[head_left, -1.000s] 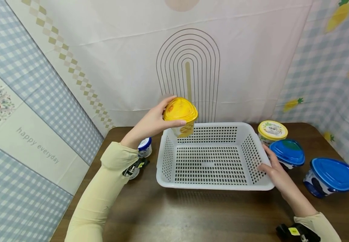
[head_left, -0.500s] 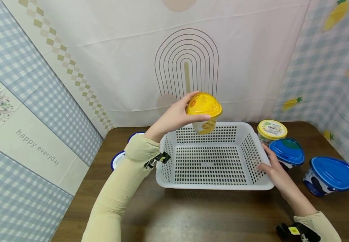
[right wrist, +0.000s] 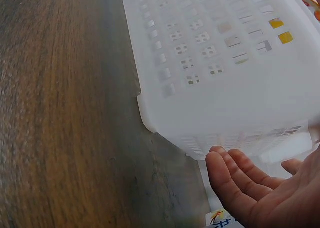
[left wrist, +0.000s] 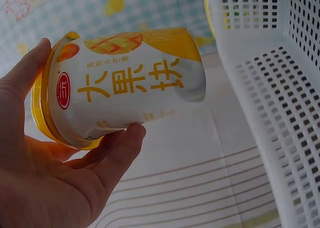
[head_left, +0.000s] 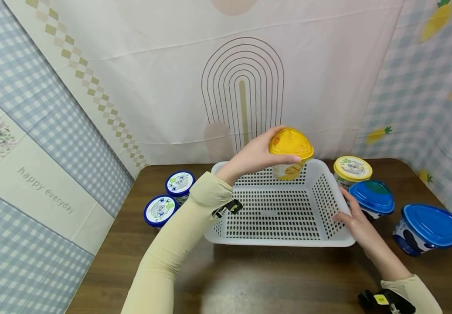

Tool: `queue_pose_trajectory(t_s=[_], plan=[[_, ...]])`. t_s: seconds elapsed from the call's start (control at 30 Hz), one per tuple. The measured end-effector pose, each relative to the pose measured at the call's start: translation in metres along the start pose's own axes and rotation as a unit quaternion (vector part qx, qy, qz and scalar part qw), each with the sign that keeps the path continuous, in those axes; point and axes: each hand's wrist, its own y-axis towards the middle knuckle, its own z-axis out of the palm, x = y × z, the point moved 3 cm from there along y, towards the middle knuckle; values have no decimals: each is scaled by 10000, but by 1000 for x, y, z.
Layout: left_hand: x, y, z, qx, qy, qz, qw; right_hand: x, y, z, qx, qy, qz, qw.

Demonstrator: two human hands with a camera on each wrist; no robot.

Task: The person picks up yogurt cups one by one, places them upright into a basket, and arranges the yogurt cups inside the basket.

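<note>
The left hand (head_left: 252, 155) holds a yellow-lidded cup (head_left: 291, 146) above the white basket (head_left: 280, 242), toward its 12 o'clock side. The right hand (head_left: 360, 226) grips the basket's wall at 3 o'clock. Two blue-rimmed tubs (head_left: 161, 210) stand on the surface (head_left: 257, 283) at 9 o'clock.

Holds a yellow cup (head_left: 293, 145) aloft in the left hand (head_left: 254, 158). Grips the basket (head_left: 280, 242) by its side wall with the right hand (head_left: 354, 219). Has a yellow tub (head_left: 352, 168) just beyond the right hand, an inner blue tub (head_left: 372, 196) close beside it, an outer blue tub (head_left: 429, 226) farther right. Has a rear white tub (head_left: 180, 182) and a front white tub (head_left: 161, 210) left of the left hand, on the worktop (head_left: 288, 281).
</note>
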Motion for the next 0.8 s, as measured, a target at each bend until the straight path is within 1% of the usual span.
queue_pose_trajectory(t_s=[0.17,0.33,0.6,0.7,0.8], plan=[[3,8,17,93,-2,16,10000,-2,2,-1,-18,-29,27,10000],[11,15,32,158,-40,-48,9999,-3,2,-1,-43,-99,63,9999],[25,25,47,245,-182,-279,9991,-2,1,1,-61,-45,105,9999],[30,28,53,300,-291,-275,9987,-2,1,2,-72,-30,105,9999],[35,31,60,363,-282,-351,9983,-2,1,1,-100,-57,100,9999]])
